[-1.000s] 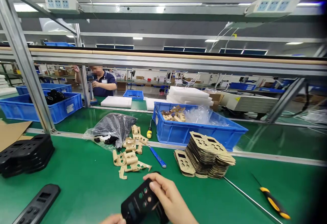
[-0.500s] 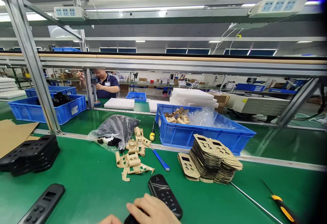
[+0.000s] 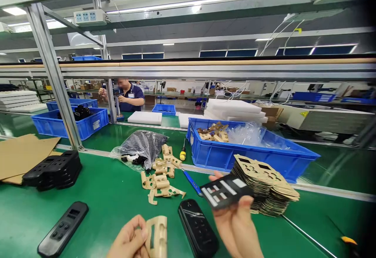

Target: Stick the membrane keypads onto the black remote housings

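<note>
Here, blue bin holds tan scraps, plastic; left hand pinches curled piece, right hand grips panel.

There are two screwdrivers, at six and at four o'clock. One blue knife is at six, one plastic bag at eight, one other person at ten.

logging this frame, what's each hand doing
Left hand: holding a curled tan piece.
Right hand: holding a flat black panel.
</note>
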### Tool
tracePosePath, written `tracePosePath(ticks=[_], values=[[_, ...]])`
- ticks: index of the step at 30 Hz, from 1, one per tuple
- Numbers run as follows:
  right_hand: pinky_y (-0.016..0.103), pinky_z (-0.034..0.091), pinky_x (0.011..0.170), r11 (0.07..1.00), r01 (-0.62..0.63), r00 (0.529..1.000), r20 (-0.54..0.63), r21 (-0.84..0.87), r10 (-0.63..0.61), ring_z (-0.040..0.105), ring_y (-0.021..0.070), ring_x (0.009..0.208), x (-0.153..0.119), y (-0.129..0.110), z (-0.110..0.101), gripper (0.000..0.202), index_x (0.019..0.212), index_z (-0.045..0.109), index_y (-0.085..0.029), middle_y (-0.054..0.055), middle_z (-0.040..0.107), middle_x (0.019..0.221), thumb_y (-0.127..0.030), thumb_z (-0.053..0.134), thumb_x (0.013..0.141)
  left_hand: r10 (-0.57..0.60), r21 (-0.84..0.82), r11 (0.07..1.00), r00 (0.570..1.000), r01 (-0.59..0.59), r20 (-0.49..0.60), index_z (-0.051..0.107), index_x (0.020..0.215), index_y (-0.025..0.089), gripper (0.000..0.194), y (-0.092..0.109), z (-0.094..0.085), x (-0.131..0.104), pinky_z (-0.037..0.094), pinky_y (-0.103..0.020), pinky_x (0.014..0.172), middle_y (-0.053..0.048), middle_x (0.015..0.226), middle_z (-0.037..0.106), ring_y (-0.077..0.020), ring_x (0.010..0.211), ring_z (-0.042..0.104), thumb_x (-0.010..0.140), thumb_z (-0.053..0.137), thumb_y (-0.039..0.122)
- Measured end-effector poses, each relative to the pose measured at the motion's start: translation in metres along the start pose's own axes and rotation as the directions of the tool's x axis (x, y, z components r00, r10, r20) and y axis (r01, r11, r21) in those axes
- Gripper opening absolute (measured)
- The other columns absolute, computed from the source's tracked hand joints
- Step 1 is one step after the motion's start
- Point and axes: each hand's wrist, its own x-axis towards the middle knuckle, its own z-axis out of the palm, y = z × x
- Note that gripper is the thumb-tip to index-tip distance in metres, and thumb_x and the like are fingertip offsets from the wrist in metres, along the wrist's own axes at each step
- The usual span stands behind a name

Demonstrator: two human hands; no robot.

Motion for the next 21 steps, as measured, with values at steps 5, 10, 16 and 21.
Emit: tracePosePath(ticks=[5,10,16,21], values=[[0.027,0.056,0.074,0.989,-0.125,0.992,0.009,0.075,0.124,0.064,0.0182,0.090,0.004,0.000,0.002,0.052,0.118,0.061,-0.028,0.005,0.066,0.116,-0.063,0.060,0.078,0.313,0.508,0.812,0.949,-0.287,0.036,0.056,0.083,0.016,0.032,0.034,0.015,0.017,0.048,-0.021,0.053,-0.006,0.067,0.069,-0.0133,0.054,0.063,0.086,0.055,0.048],[0.025,0.058,0.072,0.958,-0.284,0.959,-0.006,0.038,0.284,0.064,0.0203,0.092,-0.007,0.018,0.004,0.058,0.112,0.064,-0.026,0.005,0.065,0.119,-0.060,0.073,0.066,0.547,0.910,0.289,0.831,-0.297,0.098,0.045,0.137,0.025,0.050,0.066,-0.004,0.014,0.036,-0.035,0.105,-0.009,0.148,0.038,-0.0255,0.132,0.040,0.087,0.049,0.023],[0.031,0.058,0.072,0.950,-0.308,0.950,-0.064,-0.042,0.305,0.053,0.0327,0.116,-0.006,0.028,0.009,0.072,0.105,0.064,-0.023,0.011,0.062,0.123,-0.069,0.072,0.051,0.612,0.861,0.125,0.645,0.493,-0.458,0.027,0.140,-0.005,0.072,0.068,-0.106,-0.046,0.026,-0.067,0.095,-0.035,0.121,0.053,-0.0489,0.120,0.043,0.075,0.052,0.012],[0.033,0.057,0.070,0.912,-0.402,0.915,-0.051,-0.086,0.399,0.057,0.0333,0.107,-0.018,0.034,0.013,0.083,0.105,0.062,-0.025,0.013,0.065,0.112,-0.073,0.075,0.040,0.562,0.825,0.161,0.636,0.542,-0.528,0.024,0.142,0.002,0.076,0.064,-0.123,-0.076,0.045,-0.045,0.082,-0.020,0.110,0.057,-0.0325,0.094,0.060,0.076,0.054,0.022]])
